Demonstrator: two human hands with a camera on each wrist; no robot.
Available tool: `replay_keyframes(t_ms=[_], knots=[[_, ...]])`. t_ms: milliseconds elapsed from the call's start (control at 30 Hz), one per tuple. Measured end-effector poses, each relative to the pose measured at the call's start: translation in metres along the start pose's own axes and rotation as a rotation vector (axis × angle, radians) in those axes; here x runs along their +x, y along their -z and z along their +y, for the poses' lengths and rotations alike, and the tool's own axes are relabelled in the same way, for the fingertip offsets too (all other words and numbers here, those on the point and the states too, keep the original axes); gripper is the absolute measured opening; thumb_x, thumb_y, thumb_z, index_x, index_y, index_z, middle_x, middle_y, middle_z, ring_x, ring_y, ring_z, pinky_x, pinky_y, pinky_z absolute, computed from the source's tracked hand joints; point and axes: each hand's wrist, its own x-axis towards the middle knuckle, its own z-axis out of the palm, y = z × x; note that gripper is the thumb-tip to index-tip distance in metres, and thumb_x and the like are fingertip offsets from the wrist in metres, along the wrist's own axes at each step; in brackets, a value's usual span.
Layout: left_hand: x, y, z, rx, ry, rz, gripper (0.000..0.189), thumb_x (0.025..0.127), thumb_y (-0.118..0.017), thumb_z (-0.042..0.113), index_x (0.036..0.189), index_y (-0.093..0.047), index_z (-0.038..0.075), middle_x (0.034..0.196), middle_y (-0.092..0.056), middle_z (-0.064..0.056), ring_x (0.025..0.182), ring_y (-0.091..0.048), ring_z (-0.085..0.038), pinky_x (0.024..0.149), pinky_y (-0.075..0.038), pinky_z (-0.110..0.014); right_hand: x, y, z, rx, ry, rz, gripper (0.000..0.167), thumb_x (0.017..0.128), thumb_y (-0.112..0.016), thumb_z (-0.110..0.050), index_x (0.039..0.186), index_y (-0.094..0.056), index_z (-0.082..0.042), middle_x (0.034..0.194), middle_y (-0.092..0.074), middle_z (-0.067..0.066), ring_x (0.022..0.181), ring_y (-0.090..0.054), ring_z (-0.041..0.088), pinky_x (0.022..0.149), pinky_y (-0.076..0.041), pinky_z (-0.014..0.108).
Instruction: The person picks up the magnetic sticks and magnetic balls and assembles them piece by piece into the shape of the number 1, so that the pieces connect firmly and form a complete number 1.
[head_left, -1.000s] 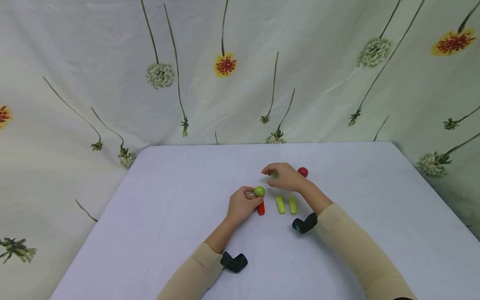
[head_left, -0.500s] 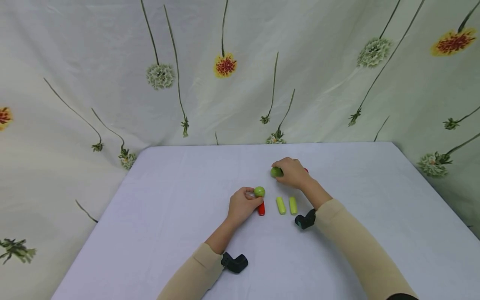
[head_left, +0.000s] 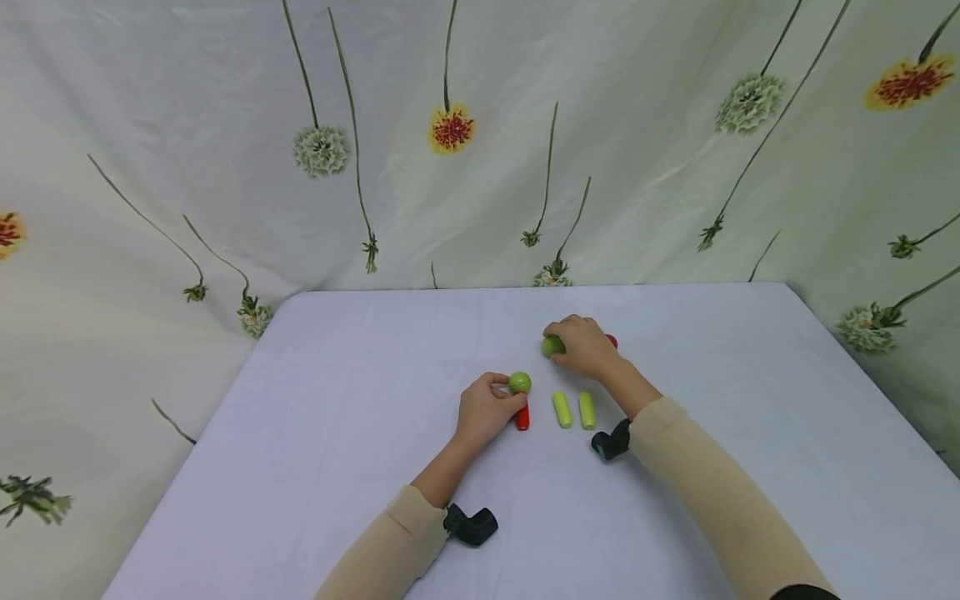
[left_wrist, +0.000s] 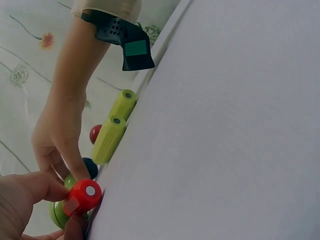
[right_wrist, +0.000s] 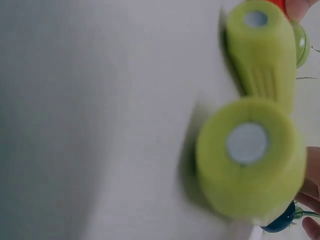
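Right hand [head_left: 581,343] and left hand [head_left: 486,408] are both pinching something: the right curls its fingers and thumb round a far green ball [head_left: 552,346], while the left pinches a red stick [head_left: 522,419], with a near green ball [head_left: 520,382] at the stick's far end. The change lies on the right: a second earlier its fingers stand parted over the far green ball, and now they wrap it, whereas the left hand keeps its place. For the work this seems to mean that both hands are occupied, each with its own piece. Whether the near green ball is joined to the stick or only touches it, I cannot tell. To the right of the red stick, a first light green stick [head_left: 562,410] and a second light green stick [head_left: 587,410] lie side by side on the table [head_left: 360,375]. A red ball [head_left: 613,340] is partly hidden behind the right hand, and the left wrist view shows a dark blue ball [left_wrist: 90,168] just beside that hand's fingers. Beyond the table hangs a flowered cloth [head_left: 225,75]. No brand, label or writing is readable; the green patch [left_wrist: 136,48] on the right wrist camera [head_left: 611,442] shows no legible letters.
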Motion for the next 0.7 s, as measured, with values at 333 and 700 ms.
replay_keyframes(t_ms=[333,700], knots=[[0.0,-0.001,-0.002,0.01,0.003,-0.004,0.037,0.08,-0.07,0.02,0.11,-0.064,0.0,0.077,-0.064,-0.003,0.068,-0.057,-0.014,0.057,-0.044,-0.025,-0.013,0.004,-0.006,0.119,-0.007,0.022,0.036,0.086,-0.074,-0.014,0.12,-0.066,-0.004,0.116,-0.066,0.012,0.114,-0.056,0.031,0.098,-0.044,0.047],[0.001,-0.001,-0.002,0.011,-0.006,-0.008,0.037,0.081,-0.07,0.02,0.111,-0.063,-0.001,0.077,-0.065,-0.003,0.069,-0.058,-0.014,0.058,-0.046,-0.026,-0.026,0.01,-0.015,0.214,-0.042,0.013,0.038,0.086,-0.074,-0.014,0.122,-0.065,-0.005,0.12,-0.064,0.012,0.116,-0.054,0.03,0.098,-0.045,0.046]])
